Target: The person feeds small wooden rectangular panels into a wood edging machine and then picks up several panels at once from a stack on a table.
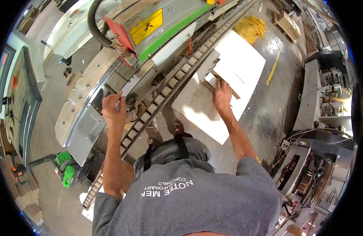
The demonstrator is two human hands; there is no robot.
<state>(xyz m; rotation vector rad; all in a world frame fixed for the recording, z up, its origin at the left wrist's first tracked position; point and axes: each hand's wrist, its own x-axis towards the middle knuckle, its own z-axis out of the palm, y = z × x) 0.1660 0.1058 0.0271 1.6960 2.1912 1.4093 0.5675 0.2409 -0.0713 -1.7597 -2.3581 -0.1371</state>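
Observation:
My left hand [114, 108] is closed in a pinch beside the machine's metal edge. Between its fingers shows a small greyish, shiny piece whose kind I cannot make out. To the right, my right hand [222, 96] lies with fingers stretched over several narrow brown strips [235, 94]. These rest on a large white board [244, 59], on the far side of the roller track from the machine. Part of the strips is hidden under the hand.
A roller conveyor [166, 91] runs diagonally along the machine with a green stripe [165, 41]. A red bracket [119, 34] and black hose [94, 23] stand above my left hand. Yellow cloth [250, 28] lies beyond the board. A green power tool [66, 169] sits lower left; opened machinery [307, 173] stands right.

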